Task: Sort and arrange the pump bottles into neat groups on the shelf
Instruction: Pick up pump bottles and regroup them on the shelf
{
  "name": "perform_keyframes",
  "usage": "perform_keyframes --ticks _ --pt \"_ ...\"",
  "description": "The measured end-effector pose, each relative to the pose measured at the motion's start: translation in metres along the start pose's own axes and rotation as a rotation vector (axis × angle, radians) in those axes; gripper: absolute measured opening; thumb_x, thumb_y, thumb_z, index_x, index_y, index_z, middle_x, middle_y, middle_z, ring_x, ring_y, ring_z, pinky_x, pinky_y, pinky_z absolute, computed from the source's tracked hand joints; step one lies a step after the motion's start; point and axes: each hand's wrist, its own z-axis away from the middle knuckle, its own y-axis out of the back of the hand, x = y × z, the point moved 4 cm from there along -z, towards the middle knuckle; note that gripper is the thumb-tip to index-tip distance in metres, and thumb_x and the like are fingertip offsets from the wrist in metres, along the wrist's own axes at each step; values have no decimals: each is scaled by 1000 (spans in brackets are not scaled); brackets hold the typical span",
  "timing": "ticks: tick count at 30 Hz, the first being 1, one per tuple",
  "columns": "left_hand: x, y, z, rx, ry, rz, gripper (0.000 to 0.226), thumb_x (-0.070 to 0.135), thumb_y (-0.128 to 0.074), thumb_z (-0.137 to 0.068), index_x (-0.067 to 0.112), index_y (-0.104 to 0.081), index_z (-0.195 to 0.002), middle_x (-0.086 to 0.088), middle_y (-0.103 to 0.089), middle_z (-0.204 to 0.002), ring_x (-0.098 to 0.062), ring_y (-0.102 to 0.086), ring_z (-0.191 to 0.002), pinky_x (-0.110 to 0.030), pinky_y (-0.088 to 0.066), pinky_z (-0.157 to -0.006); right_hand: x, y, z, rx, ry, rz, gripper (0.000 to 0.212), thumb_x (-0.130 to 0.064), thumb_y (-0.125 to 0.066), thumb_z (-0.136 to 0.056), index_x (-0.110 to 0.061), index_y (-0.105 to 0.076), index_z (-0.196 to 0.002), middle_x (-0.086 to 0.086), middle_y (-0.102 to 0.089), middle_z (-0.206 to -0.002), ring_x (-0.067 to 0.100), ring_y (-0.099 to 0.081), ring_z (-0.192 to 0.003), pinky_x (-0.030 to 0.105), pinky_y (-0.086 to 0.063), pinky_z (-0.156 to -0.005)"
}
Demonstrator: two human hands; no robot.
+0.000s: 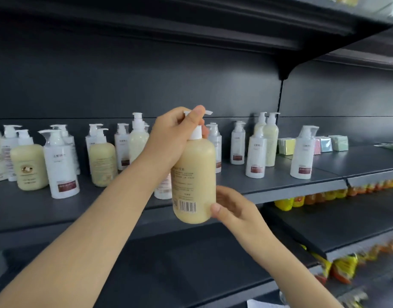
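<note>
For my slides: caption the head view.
Left hand grips the cream bottle by its pump; right hand holds its lower end.

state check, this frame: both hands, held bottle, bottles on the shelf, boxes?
held bottle: cream, lifted in front of the shelf, near upright, barcode facing the camera.
left hand: grips the held bottle's neck at the pump.
right hand: holds the held bottle's base, thumb in front.
white bottles: upright on the shelf, ungrouped.
cream bottles: upright, scattered among the white bottles.
pastel boxes: in a row at the back right.
</note>
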Motion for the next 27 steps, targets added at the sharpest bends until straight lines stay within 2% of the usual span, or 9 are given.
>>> perform_keyframes --ticks 3,7,9,13,17,19,22,27 --pt "10 -43 10 -13 10 21 28 36 -53 -92 17 -59 -72 4 -68 -66 -12 -63 -64 -29 -52 -68 6 32 26 47 -32 -82 38 -43 -65 -71 -38 -58 -108 -15 -69 -107 -2 -63 -100 17 -51 -82" --pt "24 -94 12 -52 21 42 29 37 -53 -92 17 -59 -72 3 -69 -67 -14 -64 -68 -31 -53 -71 14 76 48 108 -86 -156 45 -36 -73 -75 -24 -61 -117 -12 -70 -109 3 -64 -103 19 -53 -83" --pt "29 -118 10 -92 18 -5 30 37 -51 -92 19 -59 -70 6 -69 -66 -10 -62 -66 -28 -53 -69 15 96 52 103 -96 -145 50 -35 -76 -72 -22 -60 -117 -13 -71 -108 3 -65 -102 16 -52 -80" --pt "36 -161 -5 -158 -11 -60 32 40 -52 -91 18 -59 -70 1 -70 -73 -10 -61 -65 -33 -52 -71 13 136 45 108 -89 -51 50 -36 -73 -68 -24 -60 -114 -13 -71 -105 3 -66 -99 19 -53 -81" --pt "38 -201 -24 -209 -38 -79 29 42 -53 -90 17 -61 -78 8 -70 -69 1 -60 -56 -15 -50 -58 22 173 31 135 -97 6 62 -45 -79 -65 -23 -59 -120 -10 -69 -112 4 -64 -103 23 -54 -86" --pt "34 -223 -34 -252 -55 -84 31 42 -53 -90 12 -62 -85 7 -70 -71 1 -61 -57 -16 -50 -59 32 191 24 157 -101 20 65 -47 -78 -62 -24 -59 -120 -11 -69 -111 3 -64 -103 26 -54 -88" --pt "23 -256 -52 -315 -38 -55 30 41 -55 -89 12 -61 -84 6 -70 -72 -2 -63 -58 -20 -53 -62 50 225 14 193 -101 30 57 -42 -76 -62 -25 -63 -115 -13 -71 -107 4 -66 -100 28 -54 -88" --pt "-3 -311 -96 -446 -4 -7 27 37 -60 -88 12 -60 -77 -1 -71 -76 -13 -69 -71 -28 -56 -73 74 286 -9 201 -72 37 59 -50 -75 -52 -25 -68 -105 -15 -73 -101 2 -67 -96 14 -53 -74"
